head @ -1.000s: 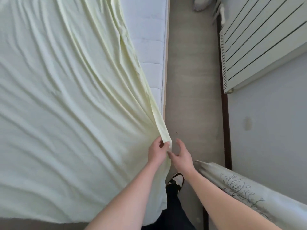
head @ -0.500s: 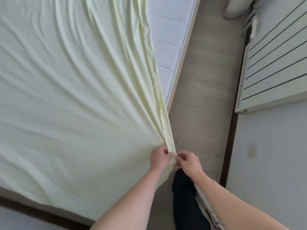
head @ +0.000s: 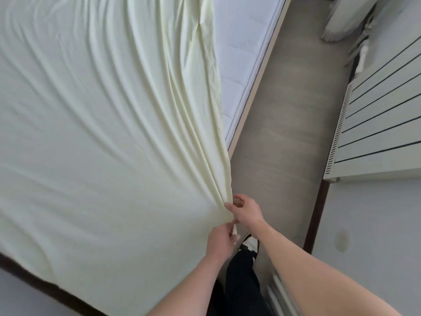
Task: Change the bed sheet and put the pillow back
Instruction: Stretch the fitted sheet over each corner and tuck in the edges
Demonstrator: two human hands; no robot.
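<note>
sheet: pale yellow-green bed sheet (head: 95, 133) spread over most of the bed, filling the frame from 7 to 12 o'clock; folds fan out from its gathered corner near 5 o'clock of centre.
mattress: white quilted mattress (head: 241, 53) still bare in a strip at 1 o'clock, beside the sheet's bunched edge.
left hand: left hand (head: 219, 241) at 5 o'clock, fingers curled closed on the sheet's edge; a small white bit pokes out at the fingertips, probably a hem or label, too blurred to call.
right hand: right hand (head: 247, 212) just above and right of the left, thumb and forefinger pinching the same edge, other fingers loosely bent.
hands vs each other: close together, not quite touching as far as I can see.
floor: grey floor (head: 280, 133) runs 12 to 5 o'clock between bed and wall.
radiator: white radiator (head: 378, 115) at 3 o'clock on the wall.
foot: black-and-white shoe (head: 249, 244) and dark trouser leg (head: 241, 281) at 5–6 o'clock, under the hands.
pillow: not visible in this view.
</note>
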